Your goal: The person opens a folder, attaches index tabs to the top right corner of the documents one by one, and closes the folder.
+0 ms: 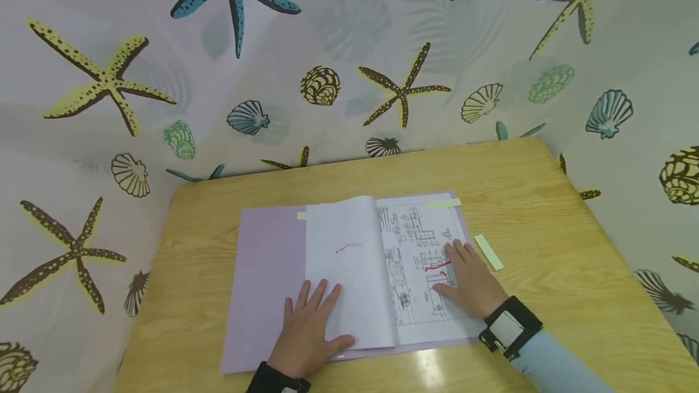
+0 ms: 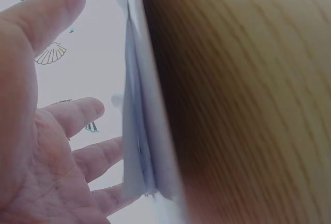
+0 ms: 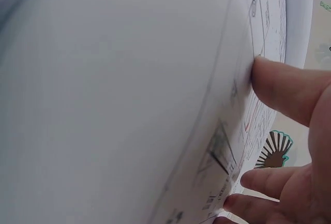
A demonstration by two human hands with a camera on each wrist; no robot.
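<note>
A lilac folder [image 1: 267, 284] lies open on the wooden table, with paper sheets inside. Its left page [image 1: 349, 296] is blank apart from a short red mark. Technical drawings and red strokes cover the right page [image 1: 415, 284]. My left hand [image 1: 308, 335] rests with spread fingers at the lower left of the blank page. In the left wrist view, that hand's palm [image 2: 46, 167] appears beside the sheets' edge. My right hand [image 1: 472, 281] lies on the drawing page near its right edge, fingers extended. Its thumb [image 3: 284, 89] touches the paper in the right wrist view.
A pale green strip [image 1: 488, 252] lies on the table [image 1: 568, 247] right of the folder. Another green strip [image 1: 445, 204] crosses the drawing page's top corner, and a small one [image 1: 301, 216] shows at upper left. Cloth [image 1: 349, 29] with starfish and shells hangs behind.
</note>
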